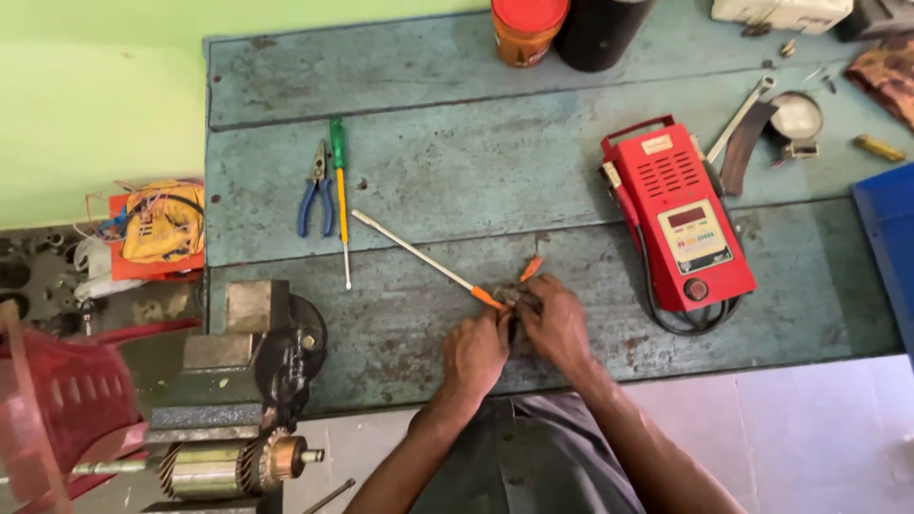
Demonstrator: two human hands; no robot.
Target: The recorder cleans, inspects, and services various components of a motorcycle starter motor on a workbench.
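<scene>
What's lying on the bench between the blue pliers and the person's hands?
A green-handled screwdriver beside the blue pliers, then an orange-handled screwdriver slanting to the hands, in the head view.

A red tester lies on the right part of the tabletop; it has a small dark screen with a pale label panel around it. An orange container with a red lid stands at the far edge.

The counter is seen as rough, worn painted wood; the tester is cased in glossy red plastic.
</scene>
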